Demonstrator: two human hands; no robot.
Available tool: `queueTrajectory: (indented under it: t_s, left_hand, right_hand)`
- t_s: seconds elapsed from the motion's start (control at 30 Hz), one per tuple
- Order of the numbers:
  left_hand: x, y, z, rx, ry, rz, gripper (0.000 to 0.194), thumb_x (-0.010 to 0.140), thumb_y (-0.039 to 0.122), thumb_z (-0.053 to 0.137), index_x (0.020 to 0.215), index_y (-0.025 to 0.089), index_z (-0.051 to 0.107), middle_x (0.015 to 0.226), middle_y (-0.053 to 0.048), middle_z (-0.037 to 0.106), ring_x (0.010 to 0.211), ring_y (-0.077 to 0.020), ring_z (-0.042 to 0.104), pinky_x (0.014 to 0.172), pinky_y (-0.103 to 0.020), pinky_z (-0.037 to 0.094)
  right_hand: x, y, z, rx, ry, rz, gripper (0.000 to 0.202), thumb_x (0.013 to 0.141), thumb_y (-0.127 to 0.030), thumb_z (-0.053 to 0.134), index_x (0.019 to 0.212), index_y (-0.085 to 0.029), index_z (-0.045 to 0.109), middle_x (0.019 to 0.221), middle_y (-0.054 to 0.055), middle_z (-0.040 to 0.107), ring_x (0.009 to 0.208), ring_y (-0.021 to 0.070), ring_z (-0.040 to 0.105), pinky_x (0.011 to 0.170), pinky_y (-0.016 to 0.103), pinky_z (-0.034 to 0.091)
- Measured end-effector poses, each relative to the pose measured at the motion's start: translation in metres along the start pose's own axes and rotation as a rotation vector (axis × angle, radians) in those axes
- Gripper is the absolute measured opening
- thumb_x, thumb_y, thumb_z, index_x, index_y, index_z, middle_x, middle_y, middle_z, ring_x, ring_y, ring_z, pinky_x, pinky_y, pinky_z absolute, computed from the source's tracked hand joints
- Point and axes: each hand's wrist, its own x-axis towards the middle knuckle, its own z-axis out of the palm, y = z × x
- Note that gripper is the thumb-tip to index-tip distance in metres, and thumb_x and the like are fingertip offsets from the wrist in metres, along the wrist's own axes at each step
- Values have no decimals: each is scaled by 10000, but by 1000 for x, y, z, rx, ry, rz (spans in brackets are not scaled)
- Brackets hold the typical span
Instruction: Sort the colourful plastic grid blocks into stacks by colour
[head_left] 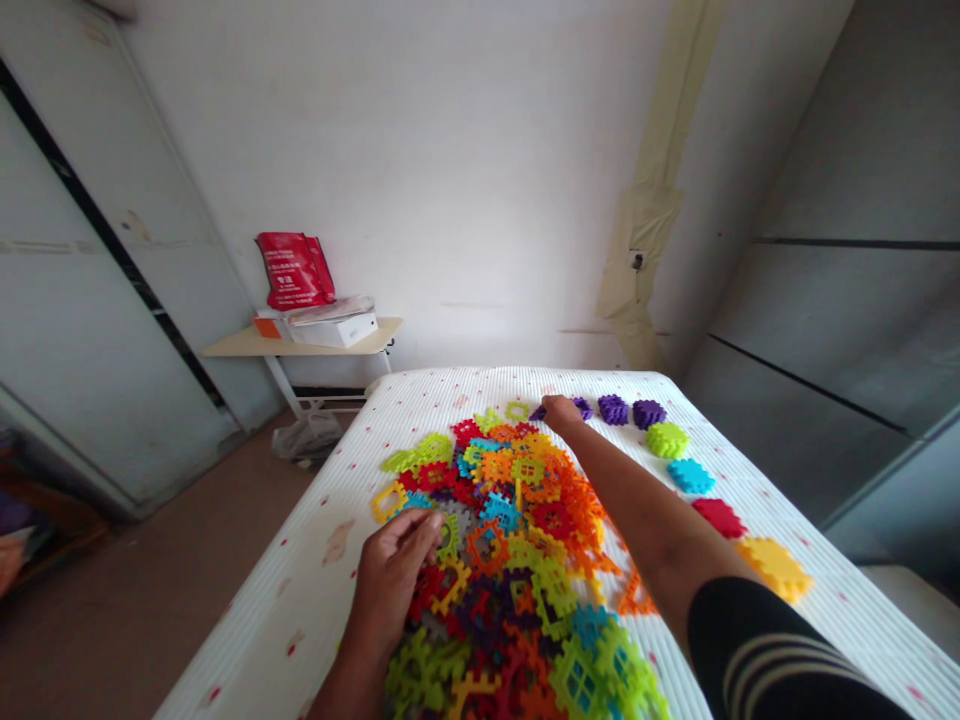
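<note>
A large heap of colourful interlocking plastic pieces (499, 510) covers the middle of the white table. Over its left side is my left hand (401, 550), thumb and fingers pressed together beside a green piece (450, 537); whether they grip anything is hidden. My right hand (559, 411) reaches to the far side of the heap, its fingers closed on a purple piece (538, 412). Just right of it are purple stacks (613, 408), (649, 413). Green (667, 440), blue (691, 476), red (720, 517) and yellow (775, 568) stacks curve down the right side.
A small side table (382, 337) at the back left bears a red bag (295, 270) and a white box (334, 328). Below it, a plastic bag (306, 438) lies on the floor. Grey cabinets (847, 270) stand at the right, and a wall is behind the table.
</note>
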Motion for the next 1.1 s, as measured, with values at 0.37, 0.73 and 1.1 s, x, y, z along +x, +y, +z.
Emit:
queueTrajectory:
  t_s: [0.37,0.73,1.1]
  left_hand:
    - [-2,7,-1,-23,37,-15,315,709,465,630,710,150,630,556,22,524,547,-110,459,554,-224,375]
    - [5,4,-17,-71,182,13,326,691,465,642,718,141,624,561,11,536,529,-104,453,525,-224,374]
    - [23,-11,-37,194,479,28,367,623,491,628,792,168,676,813,-60,681,792,-217,610,742,-310,460]
  right_hand:
    - [-5,-27,-20,-53,38,-87,339,856,-129,481,1188,-180,526,1122,143,600,998,206,595,771,269,452]
    - [1,-72,-9,-62,-90,-95,354,804,-232,577,1150,-157,590,1122,163,623,1025,246,603,786,313,484]
    - [-11,-101,-8,-10,-146,-194,472,765,-505,575,1135,-215,614,1155,103,623,1028,237,601,778,296,486]
